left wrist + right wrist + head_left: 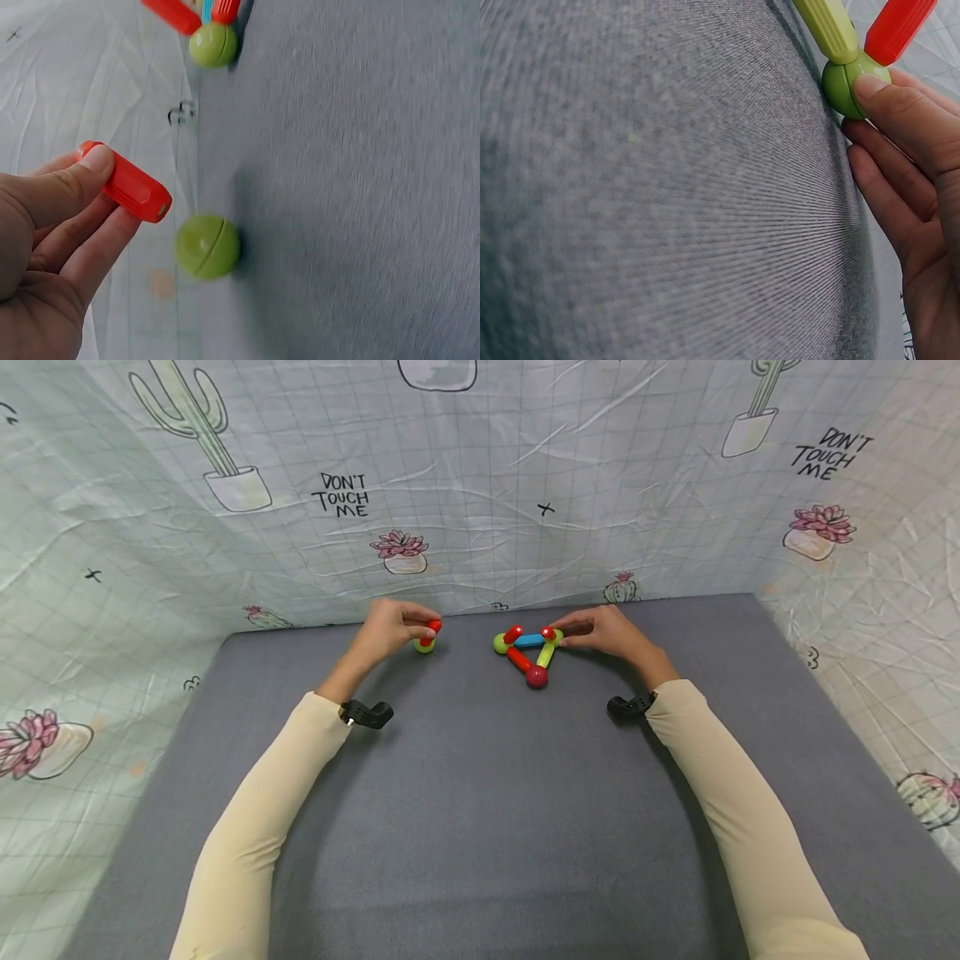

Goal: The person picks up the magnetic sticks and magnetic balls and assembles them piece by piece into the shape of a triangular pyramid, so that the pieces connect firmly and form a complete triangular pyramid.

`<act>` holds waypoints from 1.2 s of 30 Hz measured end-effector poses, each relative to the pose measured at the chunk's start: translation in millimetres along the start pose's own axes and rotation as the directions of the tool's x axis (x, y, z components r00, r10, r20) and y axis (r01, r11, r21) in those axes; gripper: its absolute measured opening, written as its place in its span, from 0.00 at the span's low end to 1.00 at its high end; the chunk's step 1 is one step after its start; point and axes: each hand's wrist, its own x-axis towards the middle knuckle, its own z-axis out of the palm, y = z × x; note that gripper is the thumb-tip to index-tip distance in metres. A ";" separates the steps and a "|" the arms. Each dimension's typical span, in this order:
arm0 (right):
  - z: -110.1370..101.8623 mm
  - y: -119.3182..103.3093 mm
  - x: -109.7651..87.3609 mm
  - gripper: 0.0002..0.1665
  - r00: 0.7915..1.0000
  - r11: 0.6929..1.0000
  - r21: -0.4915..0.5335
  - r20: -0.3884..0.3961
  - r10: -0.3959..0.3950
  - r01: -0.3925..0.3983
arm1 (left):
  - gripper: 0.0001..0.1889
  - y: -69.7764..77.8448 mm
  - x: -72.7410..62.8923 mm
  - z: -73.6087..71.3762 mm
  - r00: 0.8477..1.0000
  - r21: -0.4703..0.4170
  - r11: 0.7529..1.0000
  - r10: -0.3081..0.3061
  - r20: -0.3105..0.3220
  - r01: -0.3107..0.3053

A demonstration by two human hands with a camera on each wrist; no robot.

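Observation:
My left hand (390, 625) pinches a short red rod (135, 187) between thumb and fingers. Close to the rod's lower end, a loose green ball (208, 247) lies on the grey table, apart from the rod in the left wrist view. My right hand (607, 631) holds a green ball (847, 86) at the right corner of a triangle of rods and balls. A blue rod (529, 640), a red rod (518, 659) and a yellow-green rod (546, 654) form its sides. Red rods stand up from its two green balls; a dark red ball (536, 676) makes the near corner.
The grey tabletop (480, 793) stretches from the back edge toward the person. Behind it hangs a pale cloth (465, 468) printed with cacti and words, which also covers both sides. A black wrist strap (367, 714) is on the left wrist, another (630, 707) on the right.

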 end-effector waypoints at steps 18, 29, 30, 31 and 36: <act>0.9 0.7 -0.9 0.19 1.000 1.000 0.015 -0.006 0.014 -0.013 | 0.14 41.1 7.6 46.5 0.996 -0.228 0.971 0.078 0.049 -0.065; 1.9 0.4 0.2 0.20 1.000 1.000 -0.003 -0.011 0.007 -0.007 | 0.14 65.3 12.6 84.0 0.997 -0.418 0.907 0.069 0.031 -0.049; 1.7 0.5 0.2 0.20 1.000 1.000 -0.002 -0.014 0.006 -0.006 | 0.14 67.0 13.3 86.8 0.997 -0.426 0.903 0.067 0.026 -0.049; 1.5 0.8 0.3 0.20 1.000 1.000 -0.003 -0.017 0.004 -0.004 | 0.13 68.4 13.8 89.5 0.998 -0.432 0.901 0.063 0.020 -0.048; 0.9 1.7 0.8 0.19 1.000 1.000 0.002 -0.018 0.001 -0.001 | 0.13 74.9 15.2 101.8 0.999 -0.457 0.889 0.036 -0.005 -0.034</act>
